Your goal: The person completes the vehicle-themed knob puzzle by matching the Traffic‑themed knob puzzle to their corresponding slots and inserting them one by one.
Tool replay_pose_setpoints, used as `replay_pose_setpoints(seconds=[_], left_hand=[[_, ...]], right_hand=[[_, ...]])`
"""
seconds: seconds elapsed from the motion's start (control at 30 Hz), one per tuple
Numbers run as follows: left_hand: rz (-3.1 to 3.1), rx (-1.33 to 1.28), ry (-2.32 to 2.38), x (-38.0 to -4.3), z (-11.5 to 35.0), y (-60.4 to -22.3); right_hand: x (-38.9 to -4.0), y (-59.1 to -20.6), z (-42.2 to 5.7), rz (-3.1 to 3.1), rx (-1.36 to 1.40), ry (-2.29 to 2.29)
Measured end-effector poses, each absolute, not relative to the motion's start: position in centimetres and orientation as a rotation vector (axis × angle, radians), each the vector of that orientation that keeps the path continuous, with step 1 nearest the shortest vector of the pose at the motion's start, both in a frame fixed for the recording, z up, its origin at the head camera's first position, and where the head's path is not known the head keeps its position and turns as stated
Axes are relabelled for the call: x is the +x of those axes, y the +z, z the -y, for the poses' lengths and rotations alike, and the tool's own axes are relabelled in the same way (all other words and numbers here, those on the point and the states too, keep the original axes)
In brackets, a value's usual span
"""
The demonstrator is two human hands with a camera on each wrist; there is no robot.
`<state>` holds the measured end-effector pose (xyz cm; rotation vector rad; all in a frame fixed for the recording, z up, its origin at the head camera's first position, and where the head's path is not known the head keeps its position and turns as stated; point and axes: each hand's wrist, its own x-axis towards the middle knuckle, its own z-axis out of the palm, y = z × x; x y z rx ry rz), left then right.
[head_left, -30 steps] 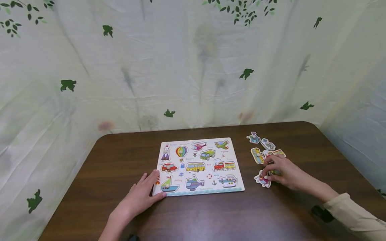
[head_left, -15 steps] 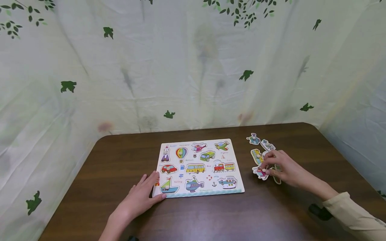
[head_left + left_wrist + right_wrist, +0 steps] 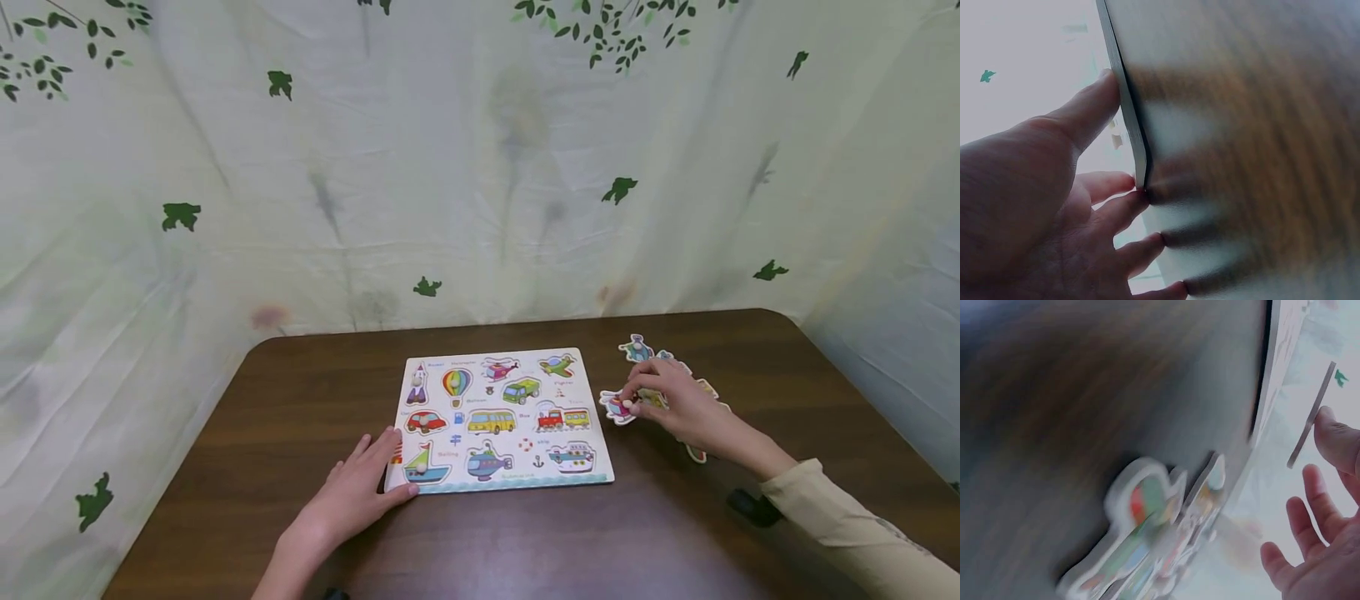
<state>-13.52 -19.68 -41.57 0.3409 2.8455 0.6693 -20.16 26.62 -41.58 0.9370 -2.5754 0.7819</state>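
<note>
A white-bordered puzzle board (image 3: 521,492) lies flat on the dark wooden table (image 3: 487,554), and the person's left hand (image 3: 352,487) rests at its near left corner. The fingers of that hand are spread and loosely straight, gripping nothing; the thumb lies against the board's near edge, while in the left wrist view other fingertips come down on the table just past the corner. On the board are a rocket (image 3: 417,385), a balloon, a bus, a train and other vehicles, with a round knob showing on the sailboat (image 3: 429,468). Just beside the board's right edge, the right hand (image 3: 678,408) pinches a small pink-and-white piece (image 3: 615,408) between the tips of thumb and finger — the gap between them no wider than what they hold. The right wrist view shows this piece edge-on and clear of the table, the remaining fingers loosely bent and apart from it. More pieces lie right of the board, partly hidden by that hand: a blue-grey one (image 3: 637,348) near the board's far right corner, and others whose pictures are too covered or blurred to tell. A pale sleeve (image 3: 855,512) covers the right forearm, and a leaf-printed cloth (image 3: 465,183) hangs beyond the board.
</note>
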Motion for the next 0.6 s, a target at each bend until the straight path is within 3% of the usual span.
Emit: replay_pose_setpoints(seconds=[0.6], left_hand=[[-2.830, 0.307, 0.659, -13.6, 19.5, -41.6]], right_hand=[[-23.3, -40.7, -22.8, 2.673, 0.905, 0.858]])
